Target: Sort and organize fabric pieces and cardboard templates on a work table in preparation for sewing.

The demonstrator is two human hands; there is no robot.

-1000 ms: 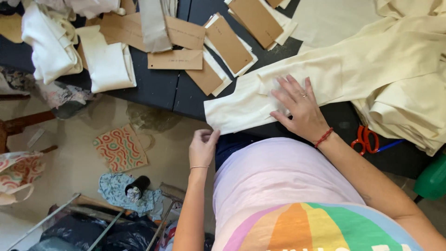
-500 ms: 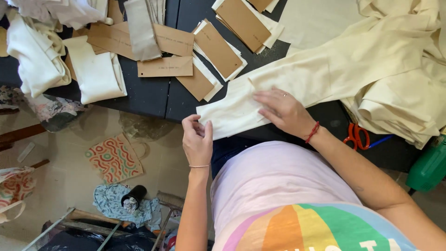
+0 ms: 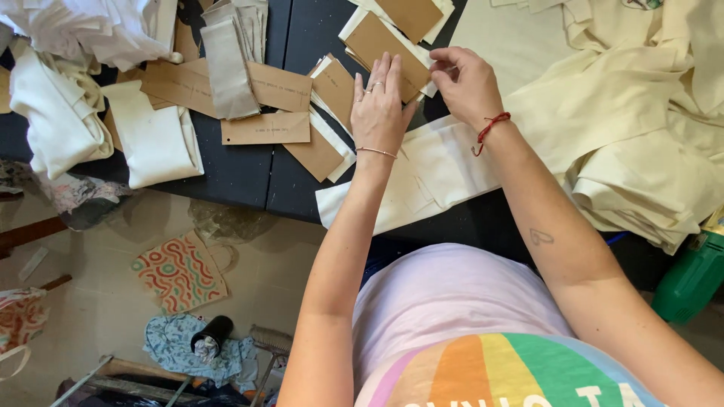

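Dark tabletop carried cream cloth from 1 to 3 o'clock and a folded strip at centre. Left hand lay flat, fingers together, on a brown card at 12 o'clock; right hand pinched its edge, seemingly picking it.

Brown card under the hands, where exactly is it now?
Head view, top centre: the brown card lies on the dark table, under the left hand and right hand, above the folded cream cloth.
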